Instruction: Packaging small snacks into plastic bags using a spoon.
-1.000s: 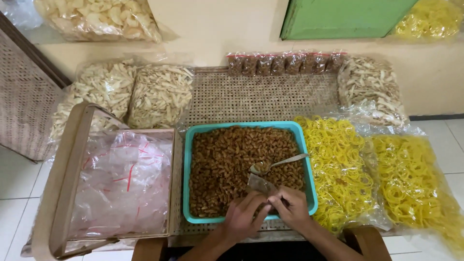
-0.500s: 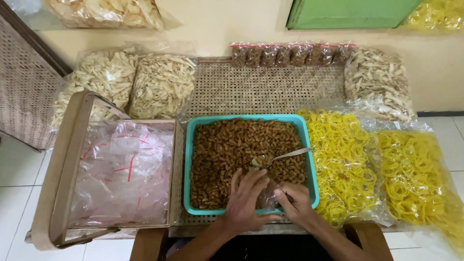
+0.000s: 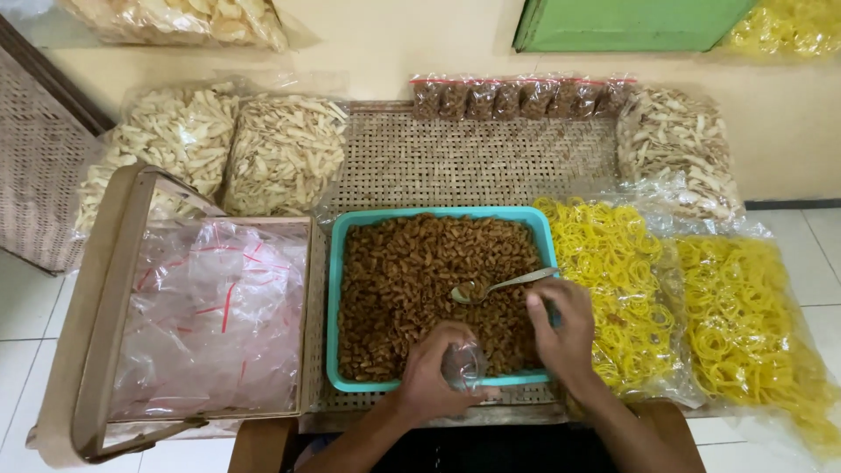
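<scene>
My left hand (image 3: 431,375) is closed around a small clear bag (image 3: 464,364), held over the near edge of the teal tray (image 3: 335,298) of brown snacks (image 3: 412,280). My right hand (image 3: 561,326) sits at the tray's right rim, fingers pinched on the handle of a spoon (image 3: 499,285) — its bowl rests loaded on the snacks, just above the bag. Left of the tray lies a wooden box of empty plastic bags (image 3: 210,315); right of it, bags of yellow ring crackers (image 3: 613,280).

Two bare forearms enter from the bottom edge, ending in the left hand (image 3: 431,378) and right hand (image 3: 562,337). No sleeves, rings, watch or gloves show.
</scene>
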